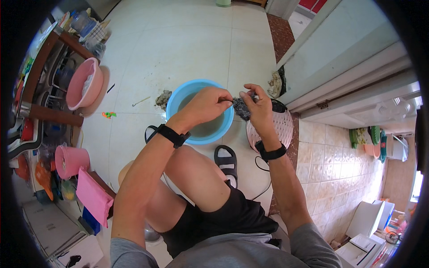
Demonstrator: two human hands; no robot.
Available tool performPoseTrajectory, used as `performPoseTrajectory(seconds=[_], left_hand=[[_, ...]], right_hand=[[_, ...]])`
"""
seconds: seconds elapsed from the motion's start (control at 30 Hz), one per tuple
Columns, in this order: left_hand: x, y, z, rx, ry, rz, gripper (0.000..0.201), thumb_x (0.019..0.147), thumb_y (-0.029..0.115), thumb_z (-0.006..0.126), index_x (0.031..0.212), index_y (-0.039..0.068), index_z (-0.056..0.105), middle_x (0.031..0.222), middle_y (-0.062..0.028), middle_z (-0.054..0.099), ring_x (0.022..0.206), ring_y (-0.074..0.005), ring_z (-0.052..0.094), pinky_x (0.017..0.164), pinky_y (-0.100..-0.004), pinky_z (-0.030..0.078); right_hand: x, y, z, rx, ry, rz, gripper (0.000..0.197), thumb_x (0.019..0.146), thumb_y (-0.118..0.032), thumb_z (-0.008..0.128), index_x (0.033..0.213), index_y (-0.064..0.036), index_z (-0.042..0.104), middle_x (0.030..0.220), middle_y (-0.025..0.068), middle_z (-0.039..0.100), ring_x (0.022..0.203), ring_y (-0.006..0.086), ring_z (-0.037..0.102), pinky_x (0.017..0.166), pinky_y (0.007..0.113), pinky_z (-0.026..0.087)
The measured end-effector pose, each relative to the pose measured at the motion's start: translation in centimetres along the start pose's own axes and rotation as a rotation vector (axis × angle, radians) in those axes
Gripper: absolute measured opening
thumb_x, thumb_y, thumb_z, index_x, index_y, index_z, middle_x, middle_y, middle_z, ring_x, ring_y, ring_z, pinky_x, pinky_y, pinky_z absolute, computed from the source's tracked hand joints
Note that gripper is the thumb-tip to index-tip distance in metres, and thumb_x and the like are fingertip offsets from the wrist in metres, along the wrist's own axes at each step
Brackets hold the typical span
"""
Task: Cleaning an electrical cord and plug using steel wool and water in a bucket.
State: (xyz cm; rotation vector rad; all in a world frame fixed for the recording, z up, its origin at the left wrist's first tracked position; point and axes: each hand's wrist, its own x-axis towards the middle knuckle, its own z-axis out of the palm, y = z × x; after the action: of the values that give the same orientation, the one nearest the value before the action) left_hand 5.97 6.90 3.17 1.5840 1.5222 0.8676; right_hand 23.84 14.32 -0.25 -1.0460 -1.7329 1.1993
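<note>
My right hand (259, 109) grips a dark grey, fuzzy, matted clump (241, 110) between thumb and fingers, over the right rim of a light blue basin (178, 95). Cloudy greyish water (210, 128) stands in the basin. Just left of the clump, above the basin, my left hand (207, 103) is closed in a pinch. Something dark and tiny shows at its fingertips, too small to name. On the floor against the basin's left side lies a wet-looking grey-brown clump (163, 99).
A pink patterned round object (270, 127) with a black top stands right of the basin, a black cord (262, 190) nearby. Leftward are a pink tub (85, 84), a pink bucket (73, 161) and a wooden-framed rack (56, 115). A door (339, 49) stands at right.
</note>
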Motion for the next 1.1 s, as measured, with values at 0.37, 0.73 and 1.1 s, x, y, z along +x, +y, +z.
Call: performPoseTrajectory(seconds=[0.37, 0.73, 1.1], left_hand=[[0.6, 1.2, 0.8, -0.273, -0.002, -0.151, 0.024, 0.089, 0.02, 0.069, 0.101, -0.001, 0.068, 0.079, 0.0023, 0.062, 0.074, -0.0054, 0.052, 0.065, -0.0241, 0.044], [1.5, -0.1, 1.4, -0.112, 0.173, -0.108, 0.027, 0.074, 0.018, 0.068, 0.086, -0.005, 0.07, 0.073, -0.0182, 0.067, 0.066, -0.024, 0.064, 0.064, -0.0344, 0.049], [2.0, 0.7, 1.8, -0.057, 0.13, 0.186, 0.023, 0.069, 0.021, 0.065, 0.072, -0.001, 0.065, 0.061, -0.0167, 0.06, 0.053, -0.0231, 0.055, 0.054, -0.0372, 0.046]], right_hand=[[-1.0, 0.4, 0.8, -0.208, 0.355, -0.123, 0.021, 0.081, -0.016, 0.078, 0.082, 0.0001, 0.064, 0.086, 0.0125, 0.058, 0.078, 0.0233, 0.057, 0.068, 0.034, 0.046], [-2.8, -1.8, 0.5, -0.157, 0.279, -0.203, 0.049, 0.087, -0.013, 0.07, 0.13, 0.0011, 0.052, 0.12, 0.0207, 0.054, 0.108, 0.0273, 0.053, 0.087, 0.039, 0.05], [-2.8, 2.6, 0.9, -0.438, 0.033, -0.368, 0.059, 0.081, -0.007, 0.073, 0.134, 0.0014, 0.049, 0.119, 0.0177, 0.064, 0.107, 0.0308, 0.063, 0.093, 0.038, 0.049]])
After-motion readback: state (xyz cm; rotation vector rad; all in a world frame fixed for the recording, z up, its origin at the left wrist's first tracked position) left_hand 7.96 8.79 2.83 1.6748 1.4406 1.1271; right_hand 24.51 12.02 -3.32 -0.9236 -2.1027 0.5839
